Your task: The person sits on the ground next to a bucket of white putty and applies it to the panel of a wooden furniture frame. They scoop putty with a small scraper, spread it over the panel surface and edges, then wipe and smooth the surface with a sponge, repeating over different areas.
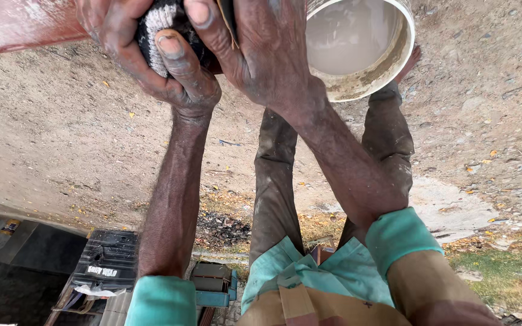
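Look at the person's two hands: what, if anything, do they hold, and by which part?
Both the left hand and right hand clasp a bunched black-and-white knitted cloth, gripping it around its sides; fingers cover most of it.

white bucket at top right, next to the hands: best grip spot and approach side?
Judging by its pose, take the white bucket by its rim. The open mouth faces the camera and the round rim edge is bare along the lower right, so pinch the wall there, thumb inside. Come from the right: the right hand and left hand, both on a dark knit cloth, crowd its left side. No handle shows.
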